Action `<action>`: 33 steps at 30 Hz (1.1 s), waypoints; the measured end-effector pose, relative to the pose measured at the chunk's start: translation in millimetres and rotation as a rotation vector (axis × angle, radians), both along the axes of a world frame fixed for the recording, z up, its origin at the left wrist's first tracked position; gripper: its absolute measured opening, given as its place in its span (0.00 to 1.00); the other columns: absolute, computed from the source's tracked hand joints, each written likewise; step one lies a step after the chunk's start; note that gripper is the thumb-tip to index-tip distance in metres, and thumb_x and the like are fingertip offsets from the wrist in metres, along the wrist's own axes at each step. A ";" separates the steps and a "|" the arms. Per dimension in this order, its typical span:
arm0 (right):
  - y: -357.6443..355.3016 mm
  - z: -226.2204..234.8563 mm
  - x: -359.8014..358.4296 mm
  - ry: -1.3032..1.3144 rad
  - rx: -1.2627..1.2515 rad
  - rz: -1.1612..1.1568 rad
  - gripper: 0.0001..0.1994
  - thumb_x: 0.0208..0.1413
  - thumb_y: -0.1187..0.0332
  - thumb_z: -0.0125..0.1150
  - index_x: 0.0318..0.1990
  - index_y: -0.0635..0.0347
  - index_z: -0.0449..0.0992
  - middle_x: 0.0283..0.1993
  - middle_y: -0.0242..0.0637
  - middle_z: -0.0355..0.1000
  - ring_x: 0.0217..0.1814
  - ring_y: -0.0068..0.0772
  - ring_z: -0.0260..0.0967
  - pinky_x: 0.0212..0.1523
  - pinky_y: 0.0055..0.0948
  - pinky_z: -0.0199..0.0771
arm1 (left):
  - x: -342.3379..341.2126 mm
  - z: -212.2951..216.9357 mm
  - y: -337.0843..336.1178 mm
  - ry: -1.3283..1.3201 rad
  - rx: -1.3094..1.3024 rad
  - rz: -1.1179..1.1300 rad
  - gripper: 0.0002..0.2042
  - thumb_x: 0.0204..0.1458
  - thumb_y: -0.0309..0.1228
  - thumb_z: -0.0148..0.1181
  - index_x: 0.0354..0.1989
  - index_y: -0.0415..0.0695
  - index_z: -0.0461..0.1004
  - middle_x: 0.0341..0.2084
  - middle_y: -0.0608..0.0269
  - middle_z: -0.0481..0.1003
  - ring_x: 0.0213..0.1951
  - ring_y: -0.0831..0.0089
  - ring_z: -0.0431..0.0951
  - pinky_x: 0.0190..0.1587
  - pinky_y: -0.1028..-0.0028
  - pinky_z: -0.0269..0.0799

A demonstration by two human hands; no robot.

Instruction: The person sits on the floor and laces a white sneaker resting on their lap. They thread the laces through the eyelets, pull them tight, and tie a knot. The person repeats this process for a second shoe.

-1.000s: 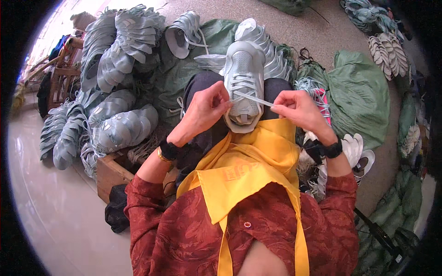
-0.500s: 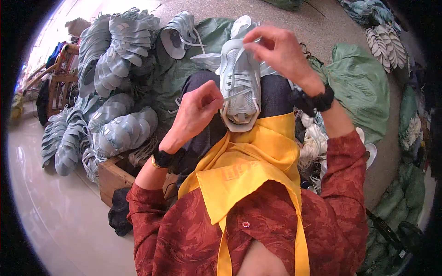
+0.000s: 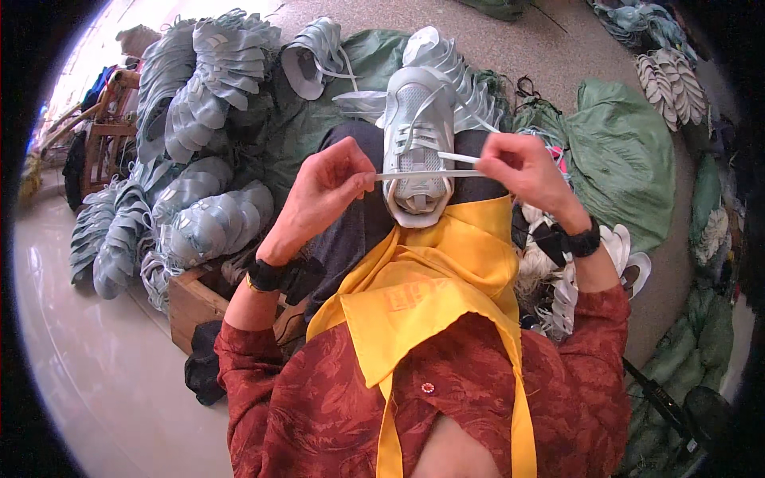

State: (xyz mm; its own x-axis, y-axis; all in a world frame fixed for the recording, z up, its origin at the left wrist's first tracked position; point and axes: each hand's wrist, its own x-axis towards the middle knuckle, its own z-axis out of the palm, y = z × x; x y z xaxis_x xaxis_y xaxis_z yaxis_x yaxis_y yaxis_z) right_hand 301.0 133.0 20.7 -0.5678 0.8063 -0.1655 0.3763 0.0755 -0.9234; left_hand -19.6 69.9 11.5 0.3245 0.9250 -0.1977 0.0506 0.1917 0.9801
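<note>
A pale grey-blue sports shoe upper (image 3: 437, 131) rests across my lap, its rounded toe end towards me and white laces crossing its upper part. In front of that toe end, a flat white shoelace (image 3: 426, 174) is stretched level between my two hands. My left hand (image 3: 328, 191) pinches one end of it with thumb and forefinger, just left of the shoe. On the right, my right hand (image 3: 522, 171) has its fingers closed on the lace. Another strand runs from the eyelets to that same hand. A looser lace trails from the shoe's far part over the right side.
Stacks of grey-blue shoe uppers (image 3: 211, 88) lie to the left, above a wooden box (image 3: 195, 307). Single uppers (image 3: 307, 64) sit on green sacking ahead. A green sack (image 3: 625, 159) bulges at the right, near white laces and parts (image 3: 546, 267). A yellow apron (image 3: 422, 319) covers my lap.
My right hand has come down and to the right from the shoe's far end, drawing lace with it. My left hand stays nearly in place. The lace between them is now taut.
</note>
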 end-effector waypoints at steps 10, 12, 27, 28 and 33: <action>-4.0 -33.9 79.9 -0.217 0.103 -0.265 0.19 0.66 0.59 0.61 0.27 0.66 0.74 0.22 0.20 0.60 0.27 0.15 0.52 0.25 0.27 0.53 | 20.6 -27.9 3.6 -0.018 0.017 0.021 0.03 0.59 0.20 0.60 0.36 0.38 0.71 0.29 0.69 0.74 0.33 0.84 0.72 0.37 0.80 0.71; -0.9 -38.0 79.6 -0.376 0.120 -0.262 0.19 0.66 0.58 0.62 0.29 0.67 0.77 0.23 0.23 0.66 0.26 0.16 0.55 0.26 0.29 0.57 | 29.7 -33.9 5.4 -0.020 0.043 0.042 0.03 0.59 0.20 0.60 0.36 0.38 0.71 0.29 0.69 0.74 0.33 0.84 0.72 0.37 0.80 0.72; -31.3 -19.5 -60.3 0.144 -0.036 -0.132 0.07 0.54 0.77 0.66 0.41 0.63 0.81 0.36 0.37 0.81 0.31 0.21 0.78 0.33 0.25 0.77 | 48.7 -21.8 3.3 0.174 0.166 0.022 0.07 0.58 0.19 0.63 0.36 0.38 0.68 0.29 0.69 0.74 0.34 0.87 0.72 0.36 0.82 0.72; -32.5 -21.5 -58.4 0.084 0.072 -0.127 0.06 0.53 0.76 0.67 0.40 0.64 0.81 0.35 0.38 0.81 0.30 0.24 0.78 0.32 0.26 0.77 | 48.7 -25.2 3.3 0.173 0.167 0.027 0.07 0.58 0.19 0.63 0.36 0.38 0.69 0.29 0.69 0.74 0.33 0.87 0.72 0.35 0.81 0.72; -29.4 -18.6 -59.5 -0.118 0.399 -0.198 0.05 0.51 0.73 0.70 0.33 0.64 0.80 0.29 0.42 0.77 0.27 0.36 0.76 0.31 0.33 0.75 | 52.3 -30.9 4.3 0.168 0.180 0.090 0.07 0.56 0.19 0.62 0.36 0.38 0.69 0.28 0.68 0.74 0.32 0.85 0.73 0.34 0.79 0.71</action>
